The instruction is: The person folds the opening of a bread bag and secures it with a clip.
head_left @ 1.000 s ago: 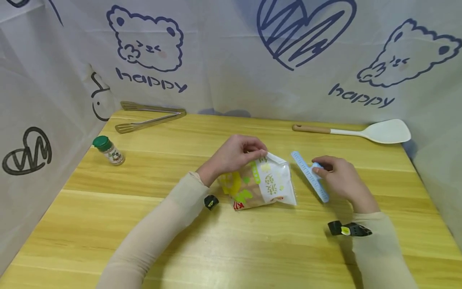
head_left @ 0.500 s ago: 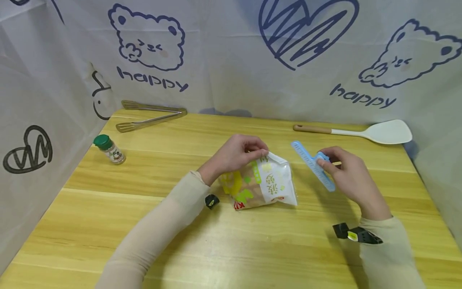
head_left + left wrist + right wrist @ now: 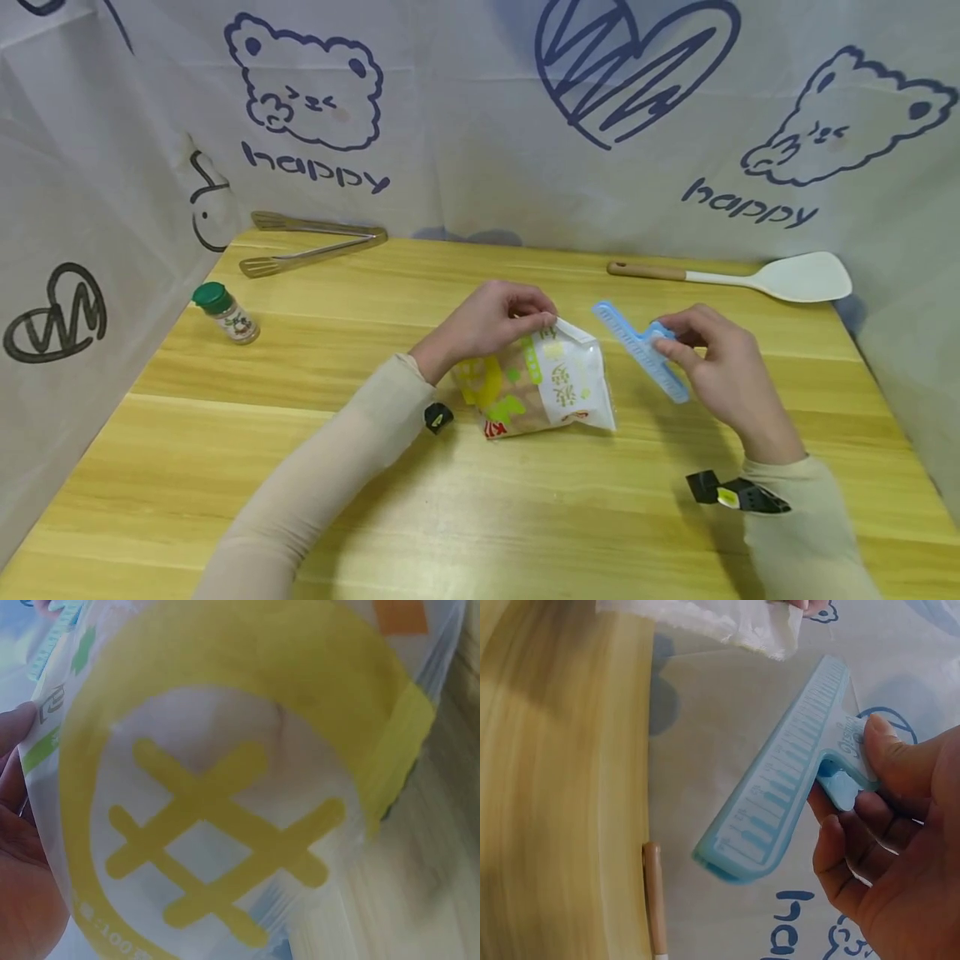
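Note:
A printed plastic food bag (image 3: pixel 573 379), white with yellow and green print, stands on the wooden table with its top edge folded over. My left hand (image 3: pixel 495 321) pinches that folded edge between thumb and fingers. In the left wrist view the bag (image 3: pixel 217 802) fills most of the picture, and only part of the left hand (image 3: pixel 30 877) shows. To the right of the bag, my right hand (image 3: pixel 716 362) holds a long light-blue bag clip (image 3: pixel 641 350) by its handle, above the table. The right wrist view shows the thumb and fingers on the handle of the clip (image 3: pixel 780 780).
Metal tongs (image 3: pixel 315 242) lie at the back left, spread apart. A green-capped spice jar (image 3: pixel 227 312) stands near the left edge. A white spatula (image 3: pixel 750 277) with a wooden handle lies at the back right. White cloth (image 3: pixel 465 125) with drawings surrounds the table (image 3: pixel 450 517).
My right hand first lifted the bag clip up and slightly right, then brought it a little left toward the bag. The left hand keeps its grip on the bag's folded edge.

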Motion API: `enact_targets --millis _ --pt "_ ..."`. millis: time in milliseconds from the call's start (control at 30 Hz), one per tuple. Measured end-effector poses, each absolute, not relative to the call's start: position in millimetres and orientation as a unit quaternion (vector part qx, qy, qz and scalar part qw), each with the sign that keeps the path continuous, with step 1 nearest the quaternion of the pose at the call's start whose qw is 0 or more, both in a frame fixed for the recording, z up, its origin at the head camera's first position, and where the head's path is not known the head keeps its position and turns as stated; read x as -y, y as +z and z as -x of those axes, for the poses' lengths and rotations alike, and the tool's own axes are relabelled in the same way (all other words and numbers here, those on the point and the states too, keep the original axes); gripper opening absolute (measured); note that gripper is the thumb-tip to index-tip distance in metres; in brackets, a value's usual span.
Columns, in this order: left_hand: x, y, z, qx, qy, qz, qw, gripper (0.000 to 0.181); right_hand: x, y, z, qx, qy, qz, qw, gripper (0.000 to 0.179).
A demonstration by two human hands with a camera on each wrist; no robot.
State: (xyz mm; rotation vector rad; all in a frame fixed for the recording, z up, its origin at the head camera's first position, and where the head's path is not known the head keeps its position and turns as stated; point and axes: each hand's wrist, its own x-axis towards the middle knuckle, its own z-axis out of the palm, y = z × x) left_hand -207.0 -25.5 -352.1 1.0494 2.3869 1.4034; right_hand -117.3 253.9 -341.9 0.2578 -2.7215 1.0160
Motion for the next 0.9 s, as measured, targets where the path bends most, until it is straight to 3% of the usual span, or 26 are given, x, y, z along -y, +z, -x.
enact_targets --millis 467,900 --pt "23.9 -351.7 205.5 -0.801 0.471 -0.361 0.077 0.012 -243.8 -343.7 114.2 0.924 0.344 -0.095 0.138 0.004" --pt "22.1 -353.6 204.8 -0.799 0.471 -0.367 0.074 0.011 -238.6 -345.1 116.0 0.932 0.327 -0.106 0.113 0.003"
